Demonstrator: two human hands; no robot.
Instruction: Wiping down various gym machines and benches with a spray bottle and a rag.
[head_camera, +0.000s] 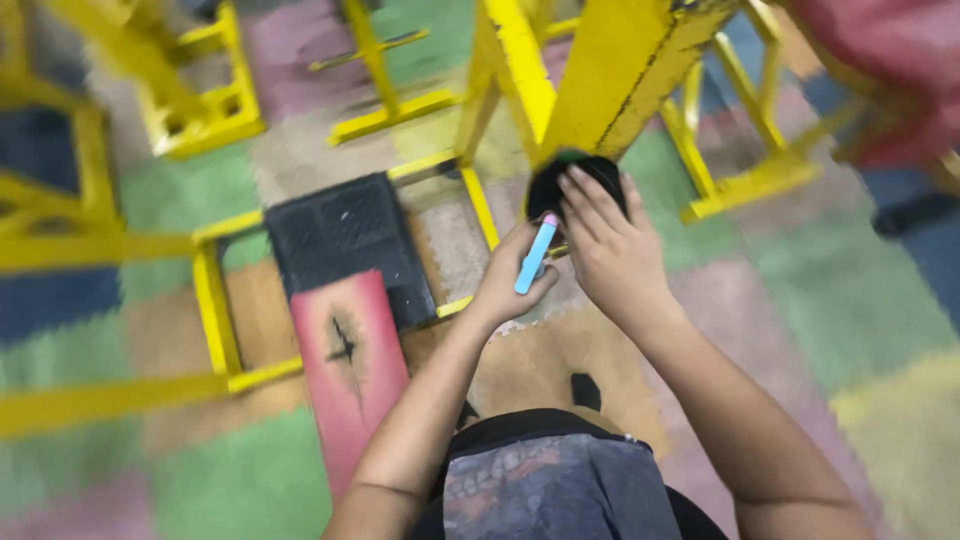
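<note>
Floor (860, 300) covered in interlocking foam mats of mixed colours: green, pink, tan, blue, grey and yellow patches. Several yellow-painted metal frames (215, 110) stand on it, paint chipped on the nearest upright beam (620, 70). A black perforated mat (345, 240) lies inside one low frame. A red padded bench (350, 360), its cover split, extends beside it. Lighting even; picture blurred towards edges.

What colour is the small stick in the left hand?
Light blue with a pink tip, seen in the head view.
</note>
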